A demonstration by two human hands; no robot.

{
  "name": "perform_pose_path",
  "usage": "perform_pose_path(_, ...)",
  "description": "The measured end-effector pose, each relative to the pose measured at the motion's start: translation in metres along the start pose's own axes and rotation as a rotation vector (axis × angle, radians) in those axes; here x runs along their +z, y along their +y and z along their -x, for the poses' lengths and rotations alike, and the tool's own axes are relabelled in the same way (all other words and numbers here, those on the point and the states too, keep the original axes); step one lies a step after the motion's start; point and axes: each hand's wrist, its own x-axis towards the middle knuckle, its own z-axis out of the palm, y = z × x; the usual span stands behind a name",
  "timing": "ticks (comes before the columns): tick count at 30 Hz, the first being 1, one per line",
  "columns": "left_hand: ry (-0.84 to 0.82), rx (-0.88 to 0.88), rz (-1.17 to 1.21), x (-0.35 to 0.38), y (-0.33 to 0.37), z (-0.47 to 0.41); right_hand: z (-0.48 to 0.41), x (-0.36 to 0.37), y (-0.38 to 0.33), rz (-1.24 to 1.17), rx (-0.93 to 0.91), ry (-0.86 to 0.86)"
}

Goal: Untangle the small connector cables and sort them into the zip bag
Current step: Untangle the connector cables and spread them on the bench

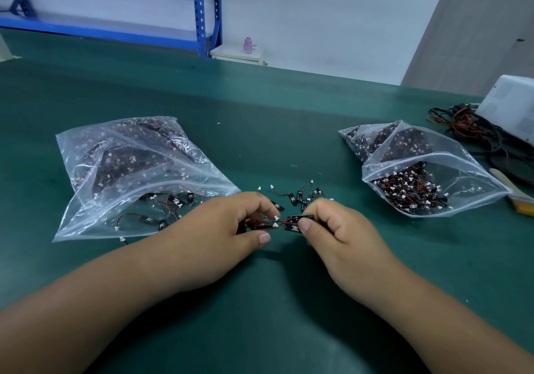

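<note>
Evidently the left hand (231,226) and the right hand (335,226) each pinch one side of a small tangle of connector cables (284,223) just above the green mat (260,131), likely to tease it apart, with the left zip bag (138,177) and the right zip bag (433,183) lying near for sorting.

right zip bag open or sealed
Open: the right zip bag gapes toward the person, its upper lip arched above the lower, tangled connector cables showing inside.

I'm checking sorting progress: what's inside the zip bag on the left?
Near its mouth, the left zip bag holds a few loose connector cables: black modules, thin leads, white plugs. Farther back lie dense dark masses of similar parts; the pile covers whatever is underneath.
</note>
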Motion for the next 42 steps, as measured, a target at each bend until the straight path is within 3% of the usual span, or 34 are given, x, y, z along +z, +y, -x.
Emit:
perform_pose_path(7, -0.016, 0.011, -0.141, -0.005, 0.001, 0.0, -0.001, -0.006, -0.001, -0.169, 0.116, -0.035)
perform_pose_path(12, 0.029, -0.045, -0.329, -0.011, -0.005, 0.0, -0.008, -0.018, 0.003, -0.259, 0.188, 0.137)
perform_pose_path(16, 0.087, -0.086, -0.307, -0.011, -0.006, 0.0, -0.009, -0.019, 0.012, -0.114, 0.158, 0.254)
perform_pose_path(22, 0.096, -0.098, -0.337, -0.01, -0.005, 0.001, -0.003, -0.008, 0.013, -0.013, 0.124, 0.204)
perform_pose_path(30, 0.119, -0.122, -0.351, -0.01, -0.007, 0.0, -0.004, -0.01, 0.015, 0.016, 0.144, 0.261)
perform_pose_path(37, 0.132, -0.122, -0.373, -0.011, -0.008, 0.0, -0.003, -0.019, 0.009, 0.183, 0.012, 0.098)
perform_pose_path(42, 0.118, -0.133, -0.387, -0.01, -0.004, 0.0, -0.005, -0.025, 0.012, 0.16, 0.02, 0.128)
